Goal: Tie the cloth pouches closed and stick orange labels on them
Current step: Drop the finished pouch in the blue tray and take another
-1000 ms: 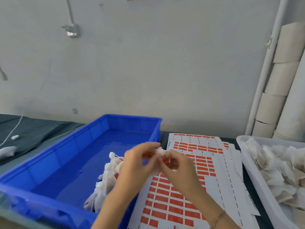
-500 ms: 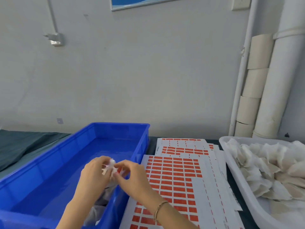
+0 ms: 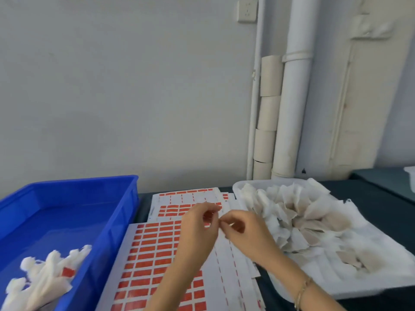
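Hands meet over the orange label sheets (image 3: 155, 250), left hand (image 3: 197, 228) and right hand (image 3: 246, 235) curled fingertip to fingertip; what they pinch is unclear. Tied pouches (image 3: 42, 281) lie in the blue crate (image 3: 67, 183), partly cut off; untied pouches (image 3: 298, 212) fill the white tray (image 3: 236, 189).

I get a bright, even picture in soft, diffuse light. Shadows are faint: just a pale shade under the left hand (image 3: 197, 227) and right hand (image 3: 244, 234) on the label sheets (image 3: 155, 254). The blue bin (image 3: 125, 198) floor shows a mild sheen. Detail is soft throughout, and both hands are blurred. Toward the right edge the white pipe (image 3: 294, 108) leans from lens distortion.
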The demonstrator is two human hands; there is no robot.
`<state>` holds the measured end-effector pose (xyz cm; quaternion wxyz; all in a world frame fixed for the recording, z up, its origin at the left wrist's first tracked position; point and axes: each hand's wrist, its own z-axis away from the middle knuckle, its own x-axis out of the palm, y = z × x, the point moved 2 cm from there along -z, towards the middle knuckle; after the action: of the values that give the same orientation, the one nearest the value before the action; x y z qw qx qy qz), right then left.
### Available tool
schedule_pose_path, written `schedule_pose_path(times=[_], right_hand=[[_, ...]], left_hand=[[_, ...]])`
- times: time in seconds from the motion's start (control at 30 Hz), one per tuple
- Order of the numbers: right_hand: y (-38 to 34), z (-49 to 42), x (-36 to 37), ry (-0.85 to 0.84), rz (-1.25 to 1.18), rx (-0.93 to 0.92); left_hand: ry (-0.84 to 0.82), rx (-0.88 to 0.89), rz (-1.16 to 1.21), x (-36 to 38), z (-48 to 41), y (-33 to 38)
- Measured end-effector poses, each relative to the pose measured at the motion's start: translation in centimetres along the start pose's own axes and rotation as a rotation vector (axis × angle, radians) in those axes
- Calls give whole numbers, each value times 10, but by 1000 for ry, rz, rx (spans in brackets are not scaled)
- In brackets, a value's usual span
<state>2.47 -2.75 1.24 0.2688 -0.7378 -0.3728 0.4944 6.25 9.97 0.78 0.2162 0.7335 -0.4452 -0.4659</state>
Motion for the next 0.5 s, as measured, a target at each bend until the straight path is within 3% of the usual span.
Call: schedule_pose_path(times=[0.23, 0.5], right_hand=[[85, -41, -65, 207, 179, 231], [131, -95, -47, 242, 242, 297]], left_hand=[[-166, -70, 17, 88, -46, -5], [-314, -27, -138, 122, -93, -14]])
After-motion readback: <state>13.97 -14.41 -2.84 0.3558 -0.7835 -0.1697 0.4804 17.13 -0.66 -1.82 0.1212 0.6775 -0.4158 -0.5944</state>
